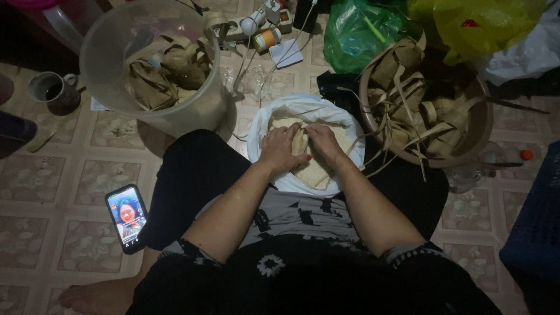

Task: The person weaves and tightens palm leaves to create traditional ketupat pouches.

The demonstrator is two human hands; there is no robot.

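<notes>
- A person sits on a patterned tile floor (87,245), seen from above, both forearms reaching forward into a white plastic bag (280,108) that lies open between the knees.
- The left hand (280,149) lies palm down inside the bag, its fingers curled over a pale tan woven leaf pouch (300,143); its grip is closed on that pouch.
- The right hand (322,143) sits just beside the left, touching the same pouch from the other side, fingers bent around it in a closed grip.
- The pouch rests on a heap of pale grain (315,172) that fills the bag beneath both hands.
- Ahead and to the left of the left hand stands a clear round plastic bucket (99,58) holding more brown woven leaf pouches (175,64).
- Ahead and to the right of the right hand sits a round brown bowl (481,125) piled with woven leaf pouches trailing loose strips (408,99).
- Well to the left of the left forearm, a smartphone with a lit screen (126,218) lies flat on the floor.
- Far to the left, beyond the bucket, a dark mug (53,91) stands on the floor.
- Beyond both hands lie a green plastic bag (356,29) and a yellow plastic bag (478,20).
</notes>
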